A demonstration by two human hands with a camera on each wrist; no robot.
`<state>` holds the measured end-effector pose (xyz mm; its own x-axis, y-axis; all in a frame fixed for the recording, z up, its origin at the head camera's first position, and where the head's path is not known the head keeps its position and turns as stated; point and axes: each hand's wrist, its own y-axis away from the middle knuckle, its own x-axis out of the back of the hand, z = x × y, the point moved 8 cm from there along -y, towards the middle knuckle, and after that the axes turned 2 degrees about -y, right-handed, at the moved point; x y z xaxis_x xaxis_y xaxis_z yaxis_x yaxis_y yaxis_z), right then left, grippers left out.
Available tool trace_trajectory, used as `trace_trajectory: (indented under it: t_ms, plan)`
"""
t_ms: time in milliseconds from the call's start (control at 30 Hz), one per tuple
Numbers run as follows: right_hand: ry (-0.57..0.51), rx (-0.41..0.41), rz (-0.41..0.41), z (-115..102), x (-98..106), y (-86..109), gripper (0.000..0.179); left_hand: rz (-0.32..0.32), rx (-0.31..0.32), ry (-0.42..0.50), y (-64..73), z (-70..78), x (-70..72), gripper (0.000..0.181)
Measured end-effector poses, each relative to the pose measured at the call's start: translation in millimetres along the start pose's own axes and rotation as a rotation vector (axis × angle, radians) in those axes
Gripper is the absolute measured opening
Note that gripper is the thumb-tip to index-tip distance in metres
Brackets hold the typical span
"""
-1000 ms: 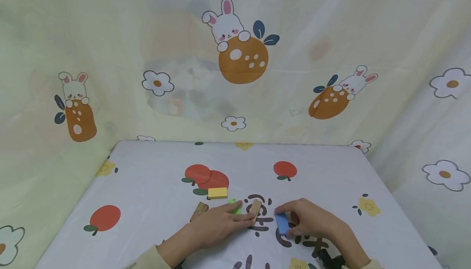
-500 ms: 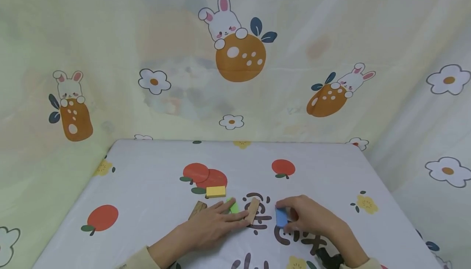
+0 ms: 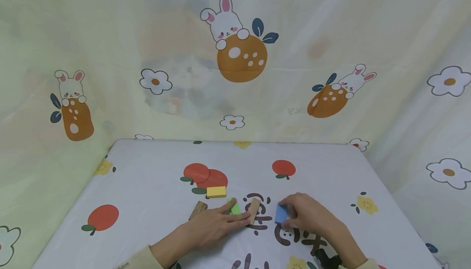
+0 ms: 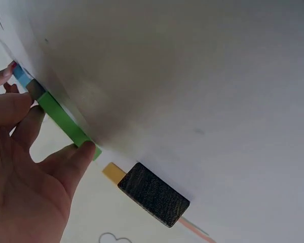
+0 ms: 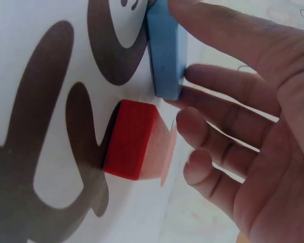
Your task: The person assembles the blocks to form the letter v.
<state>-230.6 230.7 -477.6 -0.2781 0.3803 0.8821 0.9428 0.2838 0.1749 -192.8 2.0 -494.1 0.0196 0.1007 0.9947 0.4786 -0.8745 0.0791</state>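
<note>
- Blue block point(image 3: 281, 215), head view: on the table point(image 3: 324, 171), between its left and right edges, long axis running toward the far edge; the right hand point(image 3: 308, 215) pinches it, presumably for end-to-end control.
- Head view: left hand point(image 3: 214, 226), fingers spread, touches green block point(image 3: 235, 208) and tan wooden block point(image 3: 254, 207), likely steadying them; both point roughly toward the far edge.
- Left wrist view: one fingertip meets the green block's end.
- Right wrist view: red block point(image 5: 129, 139) sits just beside the blue block, untouched.

Well short of the table's point(image 3: 324, 167) far edge, left hand point(image 3: 212, 225) touches green block point(image 3: 236, 209); right hand point(image 3: 308, 215) pinches blue block point(image 3: 281, 214).
</note>
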Motion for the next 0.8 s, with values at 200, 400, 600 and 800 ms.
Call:
trace_trajectory:
  t_ms: [200, 400, 600, 800]
  plan:
    - [0.011, 0.045, 0.060, -4, 6, -4.2, 0.052, -0.014, 0.016, 0.044, -0.4, -0.8, -0.7, 0.056]
    - [-0.013, 0.055, 0.116, -9, 11, -12.6, 0.043, -0.030, 0.031, 0.076, 0.0, -1.3, -1.2, 0.057]
    - [0.045, 0.052, 0.172, -12, 11, -23.4, 0.040, -0.013, 0.014, 0.069, -2.5, -0.6, 0.1, 0.057]
    - [0.093, 0.084, 0.198, -18, 9, -34.9, 0.044, 0.000, 0.024, 0.060, -2.4, -2.3, 0.7, 0.057]
